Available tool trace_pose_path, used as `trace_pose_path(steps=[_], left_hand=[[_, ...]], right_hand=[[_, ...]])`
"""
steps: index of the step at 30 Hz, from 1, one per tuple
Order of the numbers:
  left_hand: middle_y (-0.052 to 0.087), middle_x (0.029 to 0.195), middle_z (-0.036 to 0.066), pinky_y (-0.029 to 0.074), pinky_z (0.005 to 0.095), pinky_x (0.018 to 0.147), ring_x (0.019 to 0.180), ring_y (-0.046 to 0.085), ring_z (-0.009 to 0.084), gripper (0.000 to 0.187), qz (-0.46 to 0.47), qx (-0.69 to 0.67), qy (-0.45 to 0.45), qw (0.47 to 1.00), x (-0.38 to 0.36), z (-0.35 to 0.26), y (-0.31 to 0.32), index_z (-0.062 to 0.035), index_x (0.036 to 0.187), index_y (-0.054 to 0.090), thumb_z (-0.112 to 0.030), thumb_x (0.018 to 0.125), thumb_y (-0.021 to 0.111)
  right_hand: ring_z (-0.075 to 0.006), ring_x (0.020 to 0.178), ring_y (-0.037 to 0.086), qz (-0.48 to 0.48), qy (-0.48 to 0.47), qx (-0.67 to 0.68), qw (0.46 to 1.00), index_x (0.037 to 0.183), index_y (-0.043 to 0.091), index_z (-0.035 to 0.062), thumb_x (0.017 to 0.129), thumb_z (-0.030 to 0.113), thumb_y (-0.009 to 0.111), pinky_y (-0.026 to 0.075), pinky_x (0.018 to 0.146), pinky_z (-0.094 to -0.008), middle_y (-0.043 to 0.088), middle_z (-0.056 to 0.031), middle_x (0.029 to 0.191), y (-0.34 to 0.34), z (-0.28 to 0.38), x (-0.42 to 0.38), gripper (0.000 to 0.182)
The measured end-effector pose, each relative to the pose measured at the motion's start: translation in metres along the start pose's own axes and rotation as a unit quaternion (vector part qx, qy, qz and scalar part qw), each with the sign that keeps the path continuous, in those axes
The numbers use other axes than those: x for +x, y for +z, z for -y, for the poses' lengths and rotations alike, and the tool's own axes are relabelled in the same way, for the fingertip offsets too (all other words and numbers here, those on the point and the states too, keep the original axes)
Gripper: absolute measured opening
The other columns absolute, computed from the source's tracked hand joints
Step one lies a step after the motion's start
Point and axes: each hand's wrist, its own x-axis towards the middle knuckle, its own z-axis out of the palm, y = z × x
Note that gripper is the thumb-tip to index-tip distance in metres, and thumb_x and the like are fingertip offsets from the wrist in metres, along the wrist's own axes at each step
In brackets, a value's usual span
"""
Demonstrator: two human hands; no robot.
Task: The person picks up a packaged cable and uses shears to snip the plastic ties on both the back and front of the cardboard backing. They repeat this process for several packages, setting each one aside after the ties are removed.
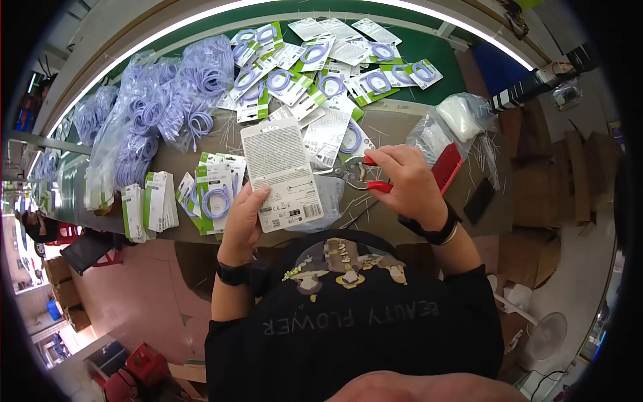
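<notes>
My left hand [246, 216] holds a printed white card package [281, 171] by its lower left edge, its text side facing up. In my right hand [405, 181] are pliers with red handles [355, 172], the jaws pointing left at the card's right edge. Whether the jaws touch the card, I cannot tell. Behind the card lie several carded packs with coiled purple cables [331, 85]. A few more such packs [216, 201] sit left of my left hand. Beside my right hand is a red brush-like object [447, 167].
Bags of coiled purple cables [157, 94] fill the table's left side. Stacked cards [159, 201] stand at its front left edge. A clear bag with white contents [458, 117], a dark flat object [479, 201] and scattered thin white strips are at the right.
</notes>
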Motion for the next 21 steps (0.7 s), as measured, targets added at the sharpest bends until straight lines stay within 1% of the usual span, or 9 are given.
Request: trace_pose_path(steps=[1,5,7,11,18,20,21], left_hand=[[0.056,0.118,0.015,0.049,0.0346,0.09,0.106,0.058,0.0222,0.035,-0.002,0.009,0.004,1.0,-0.005,0.0,-0.002,0.0047,0.125,0.043,-0.01,0.093,0.048],[0.058,0.115,0.015,0.051,0.032,0.085,0.1,0.061,0.0197,0.035,-0.007,0.035,0.014,0.999,-0.022,-0.001,-0.002,0.0052,0.124,0.044,-0.011,0.093,0.047],[0.059,0.114,0.015,0.052,0.0306,0.082,0.096,0.062,0.0182,0.035,-0.008,0.051,0.018,0.998,-0.028,0.0,0.001,0.0056,0.123,0.044,-0.012,0.093,0.047],[0.058,0.114,0.015,0.052,0.0298,0.081,0.095,0.062,0.0173,0.035,0.019,0.058,0.023,0.998,-0.035,0.0,0.005,0.0053,0.123,0.045,-0.013,0.093,0.048],[0.059,0.112,0.015,0.052,0.0289,0.08,0.094,0.062,0.0174,0.035,0.024,0.07,0.013,0.997,-0.037,-0.002,0.012,0.0051,0.122,0.045,-0.013,0.093,0.047],[0.06,0.112,0.015,0.052,0.0289,0.08,0.094,0.062,0.0177,0.035,0.022,0.071,0.011,0.997,-0.037,-0.004,0.017,0.0051,0.122,0.045,-0.012,0.092,0.047],[0.06,0.111,0.015,0.052,0.0289,0.08,0.094,0.062,0.018,0.035,0.005,0.059,0.0,0.998,-0.036,-0.006,0.02,0.0052,0.122,0.045,-0.012,0.092,0.046]], right_hand=[[-0.0282,0.094,0.057,0.009,-0.019,-0.05,0.999,0.113,0.058,0.0053,0.066,0.019,0.074,0.043,0.085,-0.0384,0.06,-0.0105,0.103,-0.001,0.002,-0.001,0.051],[-0.0269,0.095,0.056,0.045,-0.016,-0.069,0.996,0.113,0.058,0.0053,0.064,0.019,0.075,0.041,0.086,-0.039,0.06,-0.009,0.102,0.004,0.006,-0.002,0.053],[-0.0268,0.095,0.056,0.045,-0.02,-0.067,0.997,0.113,0.058,0.0054,0.065,0.019,0.075,0.041,0.085,-0.0389,0.06,-0.0088,0.102,0.004,0.011,-0.001,0.053],[-0.0264,0.094,0.056,0.042,-0.028,-0.057,0.997,0.112,0.058,0.0054,0.064,0.019,0.075,0.041,0.085,-0.0387,0.06,-0.0082,0.101,0.003,0.017,0.001,0.052],[-0.0258,0.094,0.057,0.045,-0.037,-0.053,0.997,0.109,0.059,0.0058,0.063,0.016,0.076,0.042,0.084,-0.0389,0.06,-0.0079,0.101,0.003,0.018,-0.003,0.05],[-0.0257,0.094,0.057,0.1,0.035,-0.007,0.994,0.109,0.059,0.0066,0.062,0.015,0.076,0.043,0.083,-0.0392,0.06,-0.0083,0.1,0.009,0.01,-0.008,0.05],[-0.0256,0.093,0.057,0.128,0.07,0.017,0.989,0.108,0.06,0.007,0.061,0.014,0.077,0.043,0.083,-0.0393,0.06,-0.0085,0.1,0.011,0.008,-0.009,0.051]])
